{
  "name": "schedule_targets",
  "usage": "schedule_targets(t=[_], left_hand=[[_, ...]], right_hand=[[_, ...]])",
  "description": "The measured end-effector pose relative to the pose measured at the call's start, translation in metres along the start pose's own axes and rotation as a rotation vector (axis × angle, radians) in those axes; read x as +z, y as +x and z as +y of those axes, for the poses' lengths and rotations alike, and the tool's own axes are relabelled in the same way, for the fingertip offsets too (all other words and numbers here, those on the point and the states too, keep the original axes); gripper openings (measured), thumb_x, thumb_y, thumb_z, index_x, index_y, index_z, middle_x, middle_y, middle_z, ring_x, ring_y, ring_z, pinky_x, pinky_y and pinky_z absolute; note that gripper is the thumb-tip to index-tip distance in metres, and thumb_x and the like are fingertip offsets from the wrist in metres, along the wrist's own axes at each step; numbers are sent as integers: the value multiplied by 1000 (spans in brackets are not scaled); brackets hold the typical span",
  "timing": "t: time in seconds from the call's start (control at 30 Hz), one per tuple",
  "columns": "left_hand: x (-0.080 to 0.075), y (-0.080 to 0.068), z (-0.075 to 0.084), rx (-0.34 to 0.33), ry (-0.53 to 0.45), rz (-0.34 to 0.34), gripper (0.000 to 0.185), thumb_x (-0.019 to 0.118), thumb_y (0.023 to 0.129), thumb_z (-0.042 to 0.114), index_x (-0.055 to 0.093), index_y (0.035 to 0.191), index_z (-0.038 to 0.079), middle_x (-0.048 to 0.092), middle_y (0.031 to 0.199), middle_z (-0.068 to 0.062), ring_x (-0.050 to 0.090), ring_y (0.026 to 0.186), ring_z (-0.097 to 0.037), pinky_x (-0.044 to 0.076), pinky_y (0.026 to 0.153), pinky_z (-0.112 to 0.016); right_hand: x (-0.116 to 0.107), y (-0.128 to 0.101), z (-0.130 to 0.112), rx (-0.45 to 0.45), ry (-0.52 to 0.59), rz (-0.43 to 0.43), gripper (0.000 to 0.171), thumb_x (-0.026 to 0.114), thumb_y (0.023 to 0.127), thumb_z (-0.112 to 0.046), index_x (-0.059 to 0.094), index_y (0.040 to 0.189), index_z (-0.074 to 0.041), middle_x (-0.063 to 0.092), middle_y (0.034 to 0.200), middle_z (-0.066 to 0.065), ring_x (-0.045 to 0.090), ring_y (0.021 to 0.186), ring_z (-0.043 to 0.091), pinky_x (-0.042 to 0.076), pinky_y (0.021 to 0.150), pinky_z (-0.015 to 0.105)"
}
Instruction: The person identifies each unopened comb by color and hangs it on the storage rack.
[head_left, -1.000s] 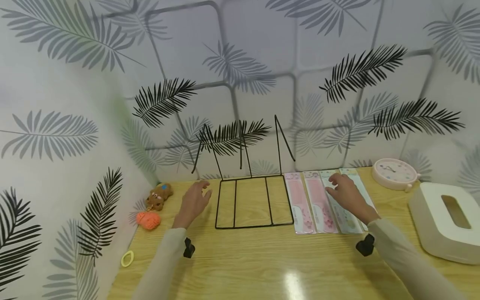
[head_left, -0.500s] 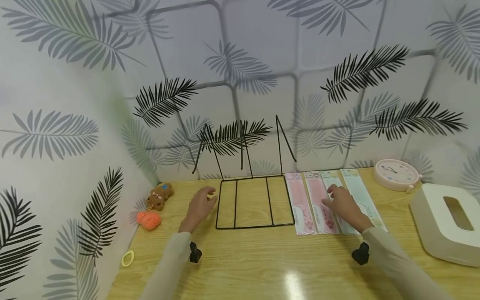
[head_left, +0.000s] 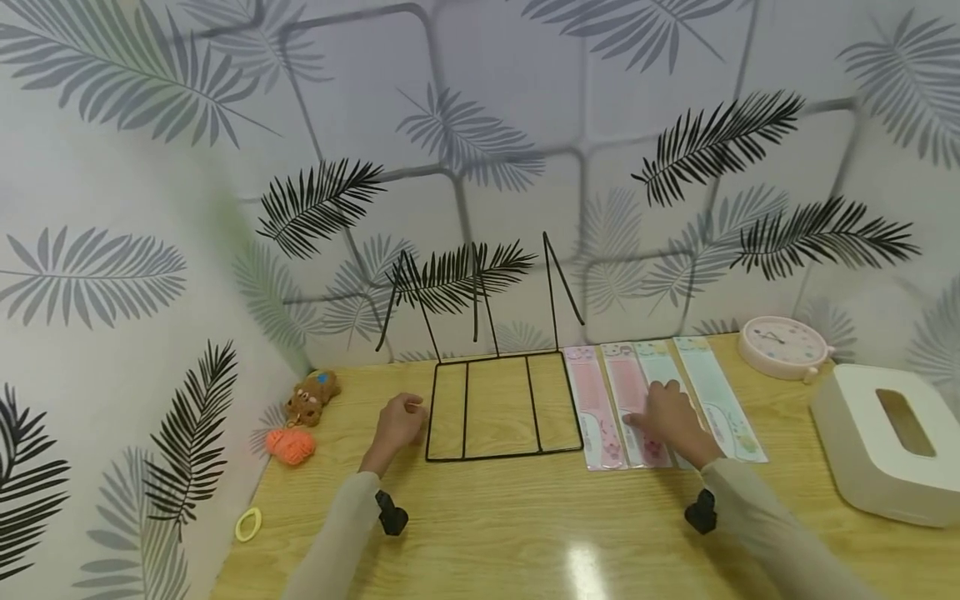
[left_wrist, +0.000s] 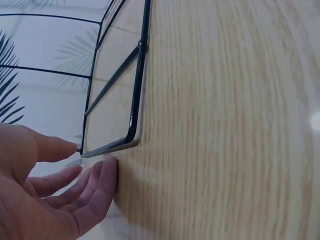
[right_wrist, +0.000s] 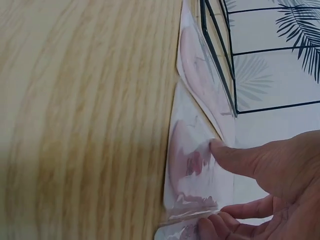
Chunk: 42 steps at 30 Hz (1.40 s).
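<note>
A black wire rack [head_left: 498, 455] stands on the table against the wall, with its angled prongs upward. My left hand [head_left: 400, 421] is at its left side; in the left wrist view the thumb reaches the rack's corner and the loosely bent fingers [left_wrist: 95, 195] are just below it. Right of the rack lie several flat packages that look like combs in clear sleeves. My right hand [head_left: 671, 421] holds the second pink comb package [right_wrist: 187, 170] across its width, thumb at one edge and curled fingers at the other. Beside it lie another pink package [head_left: 592, 400] and two pale green ones.
A pink clock [head_left: 783, 346] and a white tissue box [head_left: 885, 446] stand at the right. At the left lie a brown plush toy [head_left: 311, 398], an orange yarn ball [head_left: 290, 446] and a yellow ring [head_left: 248, 524]. The patterned wall [head_left: 510, 100] closes off the back.
My right hand has moved left and down from the pale green packages to the second pink one. The left hand has shifted right, closer to the rack's side.
</note>
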<state>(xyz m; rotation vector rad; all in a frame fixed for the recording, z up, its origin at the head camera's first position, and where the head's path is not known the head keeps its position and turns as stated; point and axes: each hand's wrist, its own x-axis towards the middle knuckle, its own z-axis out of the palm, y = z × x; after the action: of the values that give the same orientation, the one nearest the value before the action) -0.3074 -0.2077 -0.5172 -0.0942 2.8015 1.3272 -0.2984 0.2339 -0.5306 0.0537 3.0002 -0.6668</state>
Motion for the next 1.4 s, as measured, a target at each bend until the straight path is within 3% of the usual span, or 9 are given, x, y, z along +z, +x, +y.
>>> schedule_targets(t=[0.1, 0.33, 0.67, 0.77, 0.9, 1.07, 1.23, 1.3, 1.4], left_hand=[[1, 2, -1, -17, 9, 14, 35, 58, 104, 11, 64, 132, -9, 69, 124, -27, 69, 106, -38, 60, 86, -47], [4, 7, -2, -64, -25, 27, 26, 67, 99, 8, 73, 120, -7, 76, 105, -22, 69, 67, -19, 55, 59, -29], [8, 9, -1, -67, -65, 35, 16, 74, 95, 4, 77, 107, -5, 77, 92, -19, 72, 65, -20, 61, 61, -34], [9, 9, -1, -73, -74, 34, 13, 74, 94, 4, 77, 104, -4, 77, 91, -17, 73, 64, -18, 62, 61, -33], [10, 9, -4, -87, -74, 39, 13, 74, 95, 4, 77, 104, -3, 77, 89, -16, 71, 62, -16, 61, 58, -31], [8, 9, -4, -77, -61, 32, 13, 73, 95, 5, 77, 104, -4, 76, 87, -16, 70, 61, -16, 58, 57, -30], [7, 7, -2, -71, -48, 39, 12, 73, 95, 5, 77, 103, -3, 76, 84, -15, 68, 60, -17, 55, 56, -29], [6, 7, -1, -73, -51, 39, 13, 73, 95, 5, 77, 103, -4, 76, 84, -15, 68, 59, -17, 55, 55, -28], [7, 7, 0, -77, -55, 41, 13, 73, 95, 5, 77, 104, -4, 76, 85, -15, 69, 60, -17, 56, 55, -28]], right_hand=[[1, 1, -2, 18, 2, 3, 61, 84, 88, -30, 54, 108, 19, 52, 105, 37, 57, 90, 43, 54, 77, 56], [-5, 9, -7, 91, 64, -51, 53, 87, 84, -28, 59, 101, 14, 61, 87, 21, 55, 78, 31, 52, 71, 46], [-10, 6, 4, 95, 150, -75, 52, 85, 87, -27, 55, 105, 13, 60, 87, 19, 56, 76, 29, 48, 66, 38], [-16, 5, 6, 60, 200, -51, 44, 80, 89, -19, 55, 105, 15, 59, 88, 20, 56, 76, 28, 47, 63, 34], [-29, 3, 10, 53, 273, -91, 42, 67, 97, -15, 57, 117, 20, 61, 96, 22, 57, 80, 28, 48, 64, 32], [-45, 1, 18, 81, 440, -180, 49, 57, 104, -19, 51, 134, 19, 60, 119, 30, 59, 94, 29, 52, 74, 35], [-53, -5, 25, 101, 651, -239, 55, 54, 108, -24, 44, 145, 15, 48, 143, 33, 52, 121, 37, 48, 103, 52], [-55, -7, 26, 114, 756, -262, 58, 54, 109, -24, 38, 150, 13, 48, 141, 27, 49, 124, 33, 45, 107, 51], [-57, -7, 26, 102, 911, -260, 63, 57, 108, -23, 30, 156, 7, 57, 125, 10, 56, 112, 19, 51, 98, 36]])
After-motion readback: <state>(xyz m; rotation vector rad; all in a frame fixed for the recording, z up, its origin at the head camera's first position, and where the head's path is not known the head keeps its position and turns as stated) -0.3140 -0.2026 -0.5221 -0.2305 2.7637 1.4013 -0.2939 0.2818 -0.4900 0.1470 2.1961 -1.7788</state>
